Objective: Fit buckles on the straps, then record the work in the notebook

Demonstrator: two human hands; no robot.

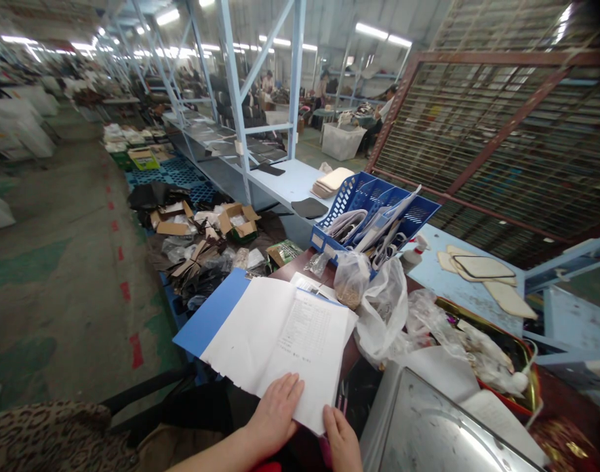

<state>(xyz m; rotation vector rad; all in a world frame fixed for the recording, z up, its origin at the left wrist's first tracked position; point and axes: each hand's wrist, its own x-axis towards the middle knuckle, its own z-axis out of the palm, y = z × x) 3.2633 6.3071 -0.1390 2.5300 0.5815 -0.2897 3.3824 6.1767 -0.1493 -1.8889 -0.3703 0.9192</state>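
In the head view, the left hand (275,416) lies spread on white printed paper sheets (309,347) over a blue plastic folder (216,314). The right hand (341,439) has fingers pressed together at the sheets' lower edge; a pinch I cannot tell. Near them stand a clear plastic bag of brown grains (351,278) and a blue mesh file rack (373,210).

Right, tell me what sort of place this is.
Most likely a factory workshop making leather or fabric goods. Long blue steel workbenches run down a large hall, stacked cream cut pieces lie on one, and a blue mesh rack holds scissors.
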